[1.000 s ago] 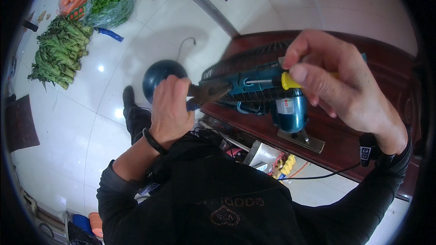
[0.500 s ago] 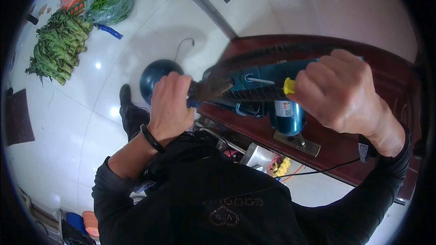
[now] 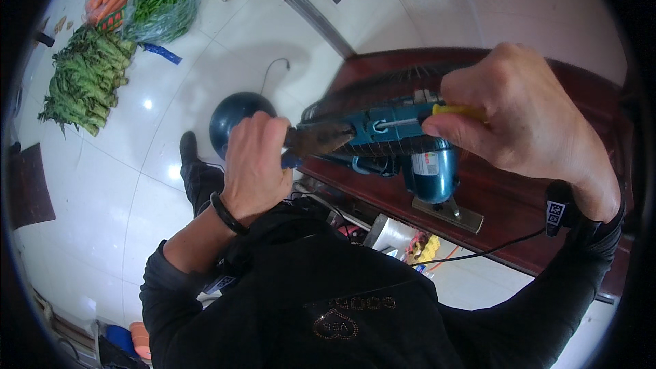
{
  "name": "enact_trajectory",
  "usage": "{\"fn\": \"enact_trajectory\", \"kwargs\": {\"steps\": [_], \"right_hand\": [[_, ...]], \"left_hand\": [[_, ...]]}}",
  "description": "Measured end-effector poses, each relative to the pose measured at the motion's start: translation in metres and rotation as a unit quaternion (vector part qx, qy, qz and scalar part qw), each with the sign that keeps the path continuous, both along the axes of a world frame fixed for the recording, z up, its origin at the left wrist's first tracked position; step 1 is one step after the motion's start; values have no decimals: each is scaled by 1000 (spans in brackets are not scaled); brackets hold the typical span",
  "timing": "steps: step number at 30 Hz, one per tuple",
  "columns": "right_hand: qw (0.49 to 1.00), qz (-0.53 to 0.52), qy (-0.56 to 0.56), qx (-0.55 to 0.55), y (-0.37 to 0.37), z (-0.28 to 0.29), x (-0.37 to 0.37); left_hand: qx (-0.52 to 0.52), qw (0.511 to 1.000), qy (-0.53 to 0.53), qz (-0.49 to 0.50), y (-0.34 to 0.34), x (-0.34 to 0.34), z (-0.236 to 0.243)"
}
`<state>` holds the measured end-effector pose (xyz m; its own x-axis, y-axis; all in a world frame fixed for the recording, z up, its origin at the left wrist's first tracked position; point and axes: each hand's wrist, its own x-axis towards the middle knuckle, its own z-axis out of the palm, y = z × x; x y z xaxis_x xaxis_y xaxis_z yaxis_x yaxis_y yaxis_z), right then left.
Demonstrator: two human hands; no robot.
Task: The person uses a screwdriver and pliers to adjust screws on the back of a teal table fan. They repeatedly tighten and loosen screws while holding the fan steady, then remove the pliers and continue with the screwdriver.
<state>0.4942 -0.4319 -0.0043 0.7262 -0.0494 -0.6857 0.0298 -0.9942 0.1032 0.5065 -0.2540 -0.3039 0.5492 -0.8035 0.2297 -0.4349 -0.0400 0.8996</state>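
Observation:
My left hand [image 3: 253,160] is closed around a pair of pliers with rusty jaws [image 3: 322,138] and a blue handle. The jaws reach right, to the edge of a teal wire-caged fan [image 3: 432,179]. With thumb and fingers, my right hand [image 3: 526,119] grips the yellow handle of a screwdriver [image 3: 461,112]. Its metal shaft points left, and the tip lies at a small pale-rimmed opening [image 3: 380,126] in the teal strip across the cage. Whether the tip is seated there I cannot tell. My right hand covers the strip's far right end.
Under the fan is a dark red wooden bench [image 3: 509,212], with a metal plate [image 3: 451,216] on it. A dark round base [image 3: 239,123] stands on the tiled floor [image 3: 164,232]. Leafy vegetables [image 3: 89,78], bagged greens [image 3: 164,3] and carrots [image 3: 107,0] lie at the far left.
My right hand has turned from a fist to a thumb-and-finger grip, exposing more of the yellow handle. The screwdriver now lies at a different tilt. My left hand stays nearly in place.

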Motion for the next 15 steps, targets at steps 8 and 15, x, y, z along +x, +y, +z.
{"fn": "enact_trajectory", "kwargs": {"steps": [8,15], "right_hand": [[915,391,-52,-89,13,-18,-7],[985,-99,-113,87,-11,-15,-8]], "left_hand": [[-6,999,32,7,0,1,-8],[-24,999,16,17,-4,-2,-6]]}}
